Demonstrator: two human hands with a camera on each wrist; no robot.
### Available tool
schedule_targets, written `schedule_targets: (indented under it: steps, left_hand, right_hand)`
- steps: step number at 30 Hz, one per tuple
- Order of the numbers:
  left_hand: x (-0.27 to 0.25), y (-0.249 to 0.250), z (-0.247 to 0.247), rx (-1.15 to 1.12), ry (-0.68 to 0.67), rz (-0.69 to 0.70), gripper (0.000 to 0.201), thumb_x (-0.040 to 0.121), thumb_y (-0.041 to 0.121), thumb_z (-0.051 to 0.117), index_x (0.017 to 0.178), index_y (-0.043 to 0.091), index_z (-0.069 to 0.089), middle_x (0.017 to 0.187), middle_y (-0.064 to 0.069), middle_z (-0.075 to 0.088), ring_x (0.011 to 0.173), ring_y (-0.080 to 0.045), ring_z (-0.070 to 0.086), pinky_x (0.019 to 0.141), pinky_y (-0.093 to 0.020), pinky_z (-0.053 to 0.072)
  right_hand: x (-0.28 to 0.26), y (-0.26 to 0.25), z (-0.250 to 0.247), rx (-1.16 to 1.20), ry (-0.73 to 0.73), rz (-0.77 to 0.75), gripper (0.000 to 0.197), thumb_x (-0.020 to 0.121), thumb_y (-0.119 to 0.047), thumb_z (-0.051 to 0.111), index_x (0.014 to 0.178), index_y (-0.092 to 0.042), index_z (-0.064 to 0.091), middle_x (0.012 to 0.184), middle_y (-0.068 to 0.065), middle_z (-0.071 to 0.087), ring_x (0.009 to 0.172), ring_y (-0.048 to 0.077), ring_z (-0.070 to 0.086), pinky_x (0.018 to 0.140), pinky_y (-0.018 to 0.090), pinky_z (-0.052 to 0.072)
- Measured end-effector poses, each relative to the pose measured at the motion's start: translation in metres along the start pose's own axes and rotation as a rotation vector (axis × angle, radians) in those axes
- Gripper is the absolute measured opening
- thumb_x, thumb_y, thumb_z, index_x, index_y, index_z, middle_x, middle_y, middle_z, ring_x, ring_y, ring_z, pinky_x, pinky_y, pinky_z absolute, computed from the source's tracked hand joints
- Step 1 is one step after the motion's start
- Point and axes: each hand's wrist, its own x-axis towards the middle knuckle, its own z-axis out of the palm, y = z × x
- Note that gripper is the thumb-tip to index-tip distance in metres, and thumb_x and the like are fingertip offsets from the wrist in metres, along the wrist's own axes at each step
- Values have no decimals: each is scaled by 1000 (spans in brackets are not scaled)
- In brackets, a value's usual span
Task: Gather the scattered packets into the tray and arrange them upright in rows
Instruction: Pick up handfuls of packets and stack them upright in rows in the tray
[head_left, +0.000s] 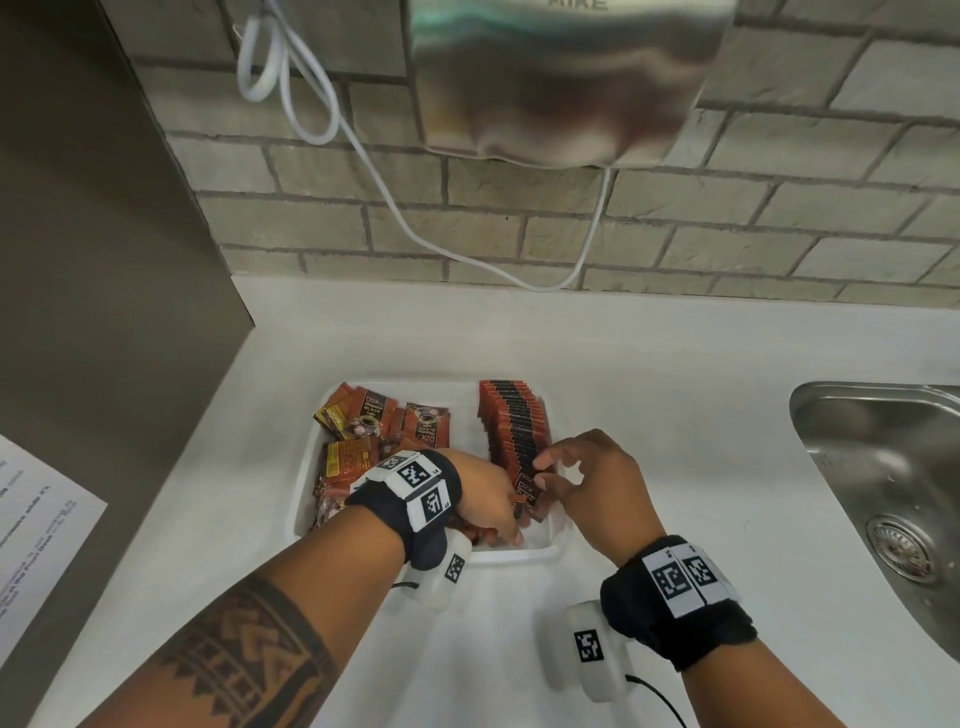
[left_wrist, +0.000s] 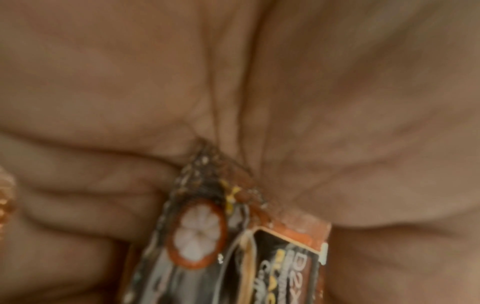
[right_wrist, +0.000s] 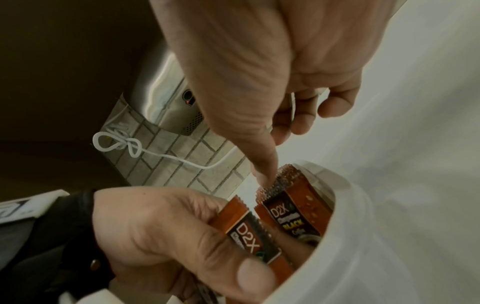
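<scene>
Now the left grip (head_left: 485, 506) curls round a few packets (left_wrist: 272, 253) at the tray's (head_left: 306, 467) 6 o'clock end; the right grip (head_left: 582, 478) pinches the row's (head_left: 511, 421) nearest packet. Packets are orange-and-black, marked D2X. Row stands upright, running 12 to 6; loose ones (head_left: 363, 421) lie flat at 9.

Grey brick wall (head_left: 675, 244), white counter (head_left: 623, 364), steel sink (head_left: 883, 467) at right

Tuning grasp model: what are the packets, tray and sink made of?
Packets: glossy printed foil or plastic film, judging by the serrated crimped ends. Tray: white, smooth, probably moulded plastic, rounded rim. Sink: brushed stainless steel, dull reflections.
</scene>
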Motion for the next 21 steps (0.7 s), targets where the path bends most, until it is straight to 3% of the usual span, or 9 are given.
schedule_targets:
  steps: [2,5,8,11,14,17,21]
  left_hand:
    - [-2,-4,-2,-31,0,-2,28,90,36,66,105,14,74,89,-3,72,75,-20,62,71,-30,52]
    - [-10,-12,-8,-236,4,48,22,89,19,66,109,16,75,92,-9,72,76,-20,61,72,-31,53]
    - [-22,-20,-14,-612,48,241,18,92,3,67,108,6,73,98,-16,74,86,-22,68,86,-32,58]
    - [-36,-18,-16,-867,57,450,21,96,-5,62,113,6,66,105,-9,75,101,-23,72,87,-30,60]
    - [-42,-15,-16,-837,181,491,21,96,2,66,116,8,66,113,-11,75,110,-25,71,93,-35,59]
    - [-46,-14,-15,-806,314,453,19,91,12,75,110,9,71,109,-9,77,103,-22,74,93,-38,59]
    - [-48,-19,-15,-619,493,355,11,86,26,81,86,17,74,79,2,77,73,-6,73,67,-20,57]
  right_hand:
    - [-1,-3,-3,31,16,-5,17,81,-17,80,84,-33,74,91,-11,60,87,4,57,73,14,39]
    - [-6,-12,-12,132,3,-17,11,84,-22,77,86,-32,74,91,-14,65,88,-1,57,72,9,38]
    - [-5,-22,-21,251,-64,-15,6,86,-26,77,90,-30,74,89,-12,70,88,-1,60,74,6,41]
    - [3,-28,-29,391,-82,30,2,88,-22,75,89,-24,74,84,-4,73,84,7,67,78,17,48]
    - [9,-36,-39,522,-63,60,2,87,-17,76,88,-18,75,84,1,74,83,15,69,81,26,52]
    - [11,-43,-45,542,-46,50,3,85,-17,77,86,-19,76,84,0,76,84,19,71,83,32,55]
    - [9,-48,-41,487,-34,44,4,85,-20,78,85,-23,76,82,-4,75,82,14,70,81,26,54]
